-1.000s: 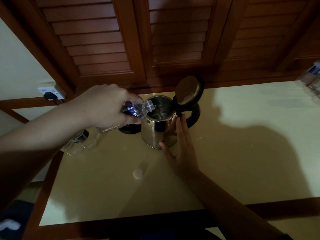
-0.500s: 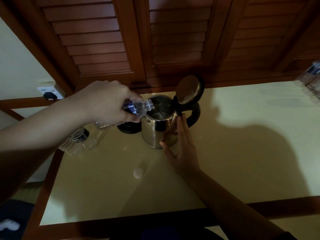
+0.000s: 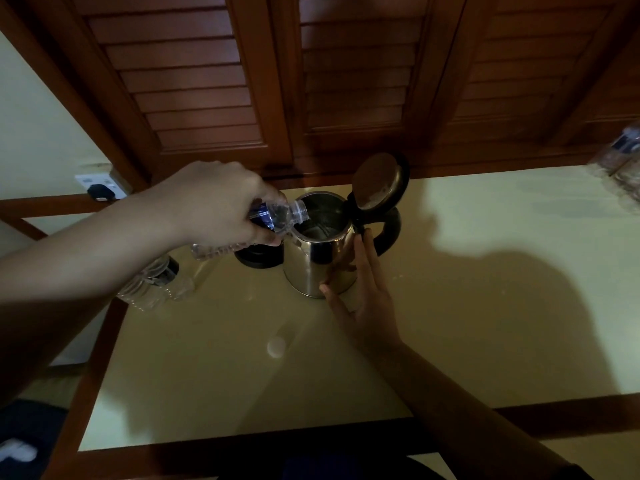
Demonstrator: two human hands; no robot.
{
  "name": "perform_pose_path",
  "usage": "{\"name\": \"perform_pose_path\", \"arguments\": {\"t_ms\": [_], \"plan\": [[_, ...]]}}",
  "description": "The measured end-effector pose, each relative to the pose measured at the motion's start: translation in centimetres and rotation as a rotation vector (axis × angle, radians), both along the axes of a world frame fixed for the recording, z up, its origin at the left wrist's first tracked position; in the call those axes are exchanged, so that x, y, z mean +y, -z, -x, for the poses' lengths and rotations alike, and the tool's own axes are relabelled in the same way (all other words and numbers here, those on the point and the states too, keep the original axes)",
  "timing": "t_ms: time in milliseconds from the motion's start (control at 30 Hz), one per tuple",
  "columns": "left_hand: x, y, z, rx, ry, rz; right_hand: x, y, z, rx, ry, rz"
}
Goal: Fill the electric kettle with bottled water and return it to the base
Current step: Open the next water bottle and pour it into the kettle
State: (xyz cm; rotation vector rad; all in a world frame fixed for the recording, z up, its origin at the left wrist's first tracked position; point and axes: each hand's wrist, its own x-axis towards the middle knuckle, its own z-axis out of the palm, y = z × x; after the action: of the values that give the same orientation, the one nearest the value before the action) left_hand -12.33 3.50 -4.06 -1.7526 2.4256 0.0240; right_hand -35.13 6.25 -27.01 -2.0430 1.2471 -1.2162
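A smooth, pale, glossy table (image 3: 450, 323) framed in dark wood is seen below slatted wooden shutters (image 3: 194, 81). On it the kettle (image 3: 318, 258) is stood upright, off its base (image 3: 258, 259), which lies just behind and to its left. The kettle is a shiny metal cylinder with a black looped handle, and its round lid (image 3: 377, 183) is hinged fully up. A crinkled clear plastic bottle (image 3: 277, 216) is gripped by the left hand (image 3: 214, 202) and tipped so its neck rests over the kettle's mouth. The kettle's side is steadied by the flat, straight fingers of the right hand (image 3: 367, 299). Filling is judged to be under way; closing the lid and reseating the kettle are left. A small white cap (image 3: 276, 347) lies nearer the table's front edge.
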Motion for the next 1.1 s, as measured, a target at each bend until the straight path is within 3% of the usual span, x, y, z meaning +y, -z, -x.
{"name": "perform_pose_path", "arguments": {"t_ms": [1100], "plan": [[0.05, -0.11, 0.2, -0.016, 0.024, 0.016, -0.19, 0.39, 0.22, 0.002, -0.008, 0.031]]}}
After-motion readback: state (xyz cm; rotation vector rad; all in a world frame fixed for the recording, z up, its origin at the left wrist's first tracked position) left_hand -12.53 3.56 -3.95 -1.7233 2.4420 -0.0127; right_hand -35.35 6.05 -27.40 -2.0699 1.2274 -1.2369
